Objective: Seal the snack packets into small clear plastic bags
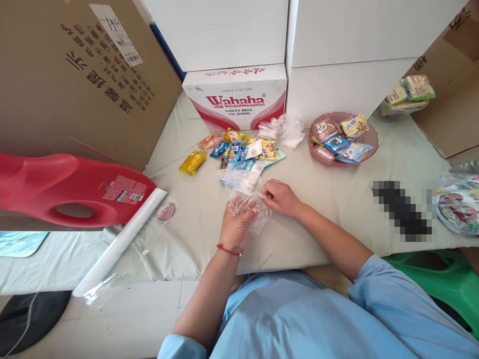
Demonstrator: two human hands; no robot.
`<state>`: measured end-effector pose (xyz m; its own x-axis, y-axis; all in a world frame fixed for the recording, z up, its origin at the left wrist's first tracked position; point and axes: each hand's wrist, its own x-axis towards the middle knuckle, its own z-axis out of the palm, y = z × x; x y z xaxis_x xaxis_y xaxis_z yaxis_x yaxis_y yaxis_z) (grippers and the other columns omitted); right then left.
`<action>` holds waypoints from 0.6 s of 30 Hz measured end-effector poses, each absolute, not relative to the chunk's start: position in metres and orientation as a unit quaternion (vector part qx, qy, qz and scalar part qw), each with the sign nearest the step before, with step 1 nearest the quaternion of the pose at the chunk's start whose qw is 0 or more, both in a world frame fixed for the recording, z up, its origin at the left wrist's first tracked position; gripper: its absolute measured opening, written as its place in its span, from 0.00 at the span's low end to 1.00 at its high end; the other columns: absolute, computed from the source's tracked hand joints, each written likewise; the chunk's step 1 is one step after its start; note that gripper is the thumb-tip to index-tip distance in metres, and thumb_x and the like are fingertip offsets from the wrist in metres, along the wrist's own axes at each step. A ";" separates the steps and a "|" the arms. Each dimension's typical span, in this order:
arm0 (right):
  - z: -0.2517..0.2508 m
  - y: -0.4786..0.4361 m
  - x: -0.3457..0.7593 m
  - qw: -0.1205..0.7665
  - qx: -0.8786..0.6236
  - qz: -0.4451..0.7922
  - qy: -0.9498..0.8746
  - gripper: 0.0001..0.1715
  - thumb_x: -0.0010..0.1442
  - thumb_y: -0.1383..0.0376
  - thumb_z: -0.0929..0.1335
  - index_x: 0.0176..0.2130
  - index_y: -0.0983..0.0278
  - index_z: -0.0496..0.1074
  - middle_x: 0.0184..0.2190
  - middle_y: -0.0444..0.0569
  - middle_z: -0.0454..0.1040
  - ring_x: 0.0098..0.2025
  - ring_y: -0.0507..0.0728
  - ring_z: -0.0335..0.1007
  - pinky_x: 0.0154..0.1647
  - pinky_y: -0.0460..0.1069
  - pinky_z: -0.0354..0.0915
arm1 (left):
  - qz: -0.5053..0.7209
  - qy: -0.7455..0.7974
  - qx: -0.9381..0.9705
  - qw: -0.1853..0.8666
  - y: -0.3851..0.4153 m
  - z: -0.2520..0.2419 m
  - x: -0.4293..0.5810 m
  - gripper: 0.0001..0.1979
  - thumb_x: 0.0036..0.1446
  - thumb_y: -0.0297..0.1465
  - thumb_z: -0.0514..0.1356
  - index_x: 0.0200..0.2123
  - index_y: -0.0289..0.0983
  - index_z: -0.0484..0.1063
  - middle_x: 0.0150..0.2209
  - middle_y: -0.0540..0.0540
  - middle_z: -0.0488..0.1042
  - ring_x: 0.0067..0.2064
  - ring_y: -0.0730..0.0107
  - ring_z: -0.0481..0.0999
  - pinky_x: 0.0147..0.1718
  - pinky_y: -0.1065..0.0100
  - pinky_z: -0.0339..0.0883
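Note:
Between my two hands is a clear, crinkled plastic bag (258, 223). My left hand (236, 223), with a red string bracelet at the wrist, is closed on the bag's left side. The fingers of my right hand (279, 197) pinch the bag's upper right edge. Just beyond my hands lies a pile of wrapped snacks (236, 152) in blue, yellow and white packets. A yellow packet (192, 162) lies apart on the left. Crumpled white plastic (292, 130) rests behind the pile.
A pink plastic bowl (374, 149) of wrapped snacks stands to the right. At the back is a Wahaha water carton (235, 99). A red jug (75, 189) and a white roll (119, 244) lie at left. A blurred black object (402, 209) is at right.

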<state>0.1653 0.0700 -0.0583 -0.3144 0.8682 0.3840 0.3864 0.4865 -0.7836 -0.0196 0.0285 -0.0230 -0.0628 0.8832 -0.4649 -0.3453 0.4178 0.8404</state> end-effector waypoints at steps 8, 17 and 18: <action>-0.069 0.082 0.177 0.431 -0.486 0.550 -0.525 0.16 0.53 0.56 0.72 0.34 0.59 0.63 0.28 0.39 0.66 0.29 0.52 0.62 0.31 0.47 0.62 | 0.549 0.543 0.238 0.589 0.028 -0.048 -0.038 0.19 0.34 0.29 0.72 0.26 0.37 0.65 0.36 0.52 0.74 0.35 0.75 0.76 0.39 0.69 0.72; -0.083 0.084 0.179 0.403 -0.455 0.595 -0.526 0.21 0.61 0.46 0.69 0.35 0.61 0.73 0.30 0.45 0.74 0.32 0.56 0.72 0.35 0.52 0.71 | 0.555 0.497 0.296 0.597 0.021 -0.038 -0.042 0.16 0.39 0.31 0.63 0.36 0.40 0.71 0.35 0.51 0.69 0.32 0.74 0.66 0.32 0.71 0.63; -0.085 0.085 0.180 0.401 -0.466 0.586 -0.528 0.20 0.59 0.46 0.71 0.35 0.61 0.73 0.30 0.45 0.74 0.31 0.56 0.72 0.34 0.51 0.72 | 0.541 0.500 0.343 0.583 0.019 -0.038 -0.041 0.20 0.38 0.30 0.63 0.41 0.41 0.72 0.36 0.51 0.68 0.33 0.72 0.67 0.33 0.70 0.63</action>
